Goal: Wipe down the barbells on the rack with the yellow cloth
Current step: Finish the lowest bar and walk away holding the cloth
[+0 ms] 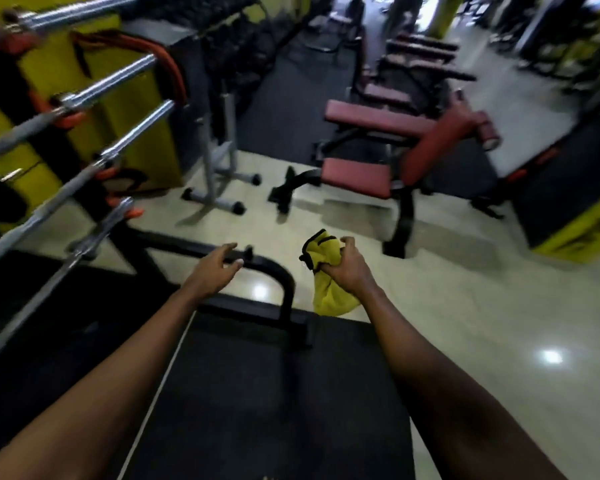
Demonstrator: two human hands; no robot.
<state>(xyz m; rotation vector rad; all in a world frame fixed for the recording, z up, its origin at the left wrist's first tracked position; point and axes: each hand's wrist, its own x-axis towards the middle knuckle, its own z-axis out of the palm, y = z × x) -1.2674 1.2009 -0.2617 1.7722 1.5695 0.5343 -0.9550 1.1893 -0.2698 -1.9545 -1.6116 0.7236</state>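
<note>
The right hand point(347, 271) grips the bunched yellow cloth point(328, 299), fingers curled round its middle, with folds sticking out above the fist and hanging below it. The left hand point(213, 268) holds nothing, its fingers loosely spread, in front of a black frame bar point(272, 270); whether it touches the bar is unclear. The barbells point(115, 84) lie stacked on orange hooks point(70, 118) at the left, well apart from the cloth. Red padded benches point(371, 116) stand on the far right.
</note>
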